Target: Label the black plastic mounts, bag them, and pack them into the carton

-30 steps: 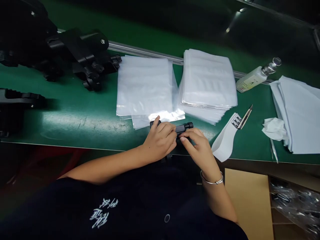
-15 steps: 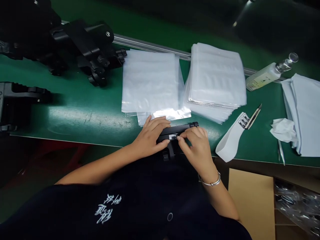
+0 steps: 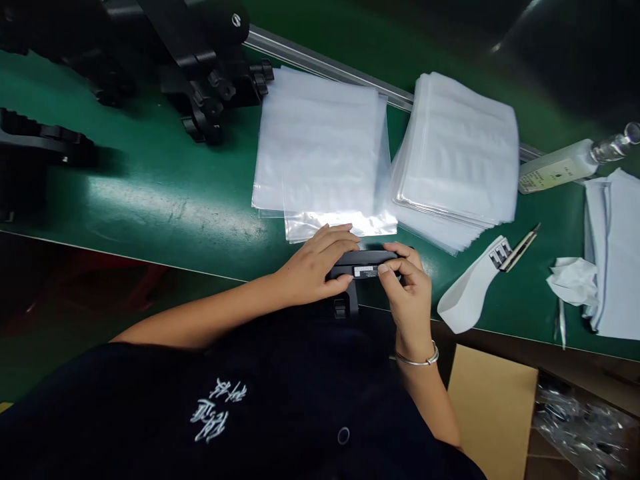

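Observation:
A black bar-shaped device part (image 3: 367, 257) with a black bracket below it lies at the table's front edge. My left hand (image 3: 320, 267) is closed around its left end, fingers on top and thumb on the near side. A small black-and-white label (image 3: 366, 272) lies along the near face of the part. My right hand (image 3: 407, 287) pinches at the label's right end with thumb and index finger; the fingertips partly cover that end. Whether the whole label touches the surface I cannot tell.
Clear plastic bags (image 3: 320, 147) and another bag stack (image 3: 460, 147) lie beyond my hands. To the right are a white label strip (image 3: 467, 287), tweezers (image 3: 523, 248), crumpled paper (image 3: 573, 281), white cloths (image 3: 620, 253) and a pump bottle (image 3: 555, 167). Black equipment (image 3: 200, 73) stands left.
The label now lies along the part with its printed face showing. My right hand has turned, its thumb now at the label's right end. The view has shifted slightly.

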Motion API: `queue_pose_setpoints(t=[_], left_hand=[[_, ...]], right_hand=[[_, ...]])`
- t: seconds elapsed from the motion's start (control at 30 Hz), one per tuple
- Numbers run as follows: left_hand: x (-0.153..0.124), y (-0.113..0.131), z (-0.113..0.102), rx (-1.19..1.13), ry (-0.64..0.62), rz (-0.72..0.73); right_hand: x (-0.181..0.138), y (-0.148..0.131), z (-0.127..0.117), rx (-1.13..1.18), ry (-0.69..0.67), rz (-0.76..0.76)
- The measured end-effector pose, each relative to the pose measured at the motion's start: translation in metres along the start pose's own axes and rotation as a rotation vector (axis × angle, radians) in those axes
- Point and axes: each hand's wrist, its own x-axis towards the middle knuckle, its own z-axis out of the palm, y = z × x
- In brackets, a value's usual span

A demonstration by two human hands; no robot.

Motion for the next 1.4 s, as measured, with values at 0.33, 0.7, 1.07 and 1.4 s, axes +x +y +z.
queue_pose_setpoints(t=[0.33, 0.7, 1.07, 1.4], left_hand=[[-0.001, -0.001, 0.003, -0.001, 0.003, -0.011], [-0.001, -0.001, 0.004, -0.005, 0.034, 0.012], [-0.001, -0.002, 0.004, -0.008, 0.024, 0.006], [-0.014, -0.004, -0.01, 0.35, 0.105, 0.42]], right_hand=[[0.0, 0.001, 0.001, -0.021, 0.001, -0.022], [0.0, 0.001, 0.0, -0.037, -0.009, -0.029], [0.0, 0.002, -0.002, -0.044, -0.019, -0.034], [-0.002, -0.001, -0.001, -0.131, -0.027, -0.087]])
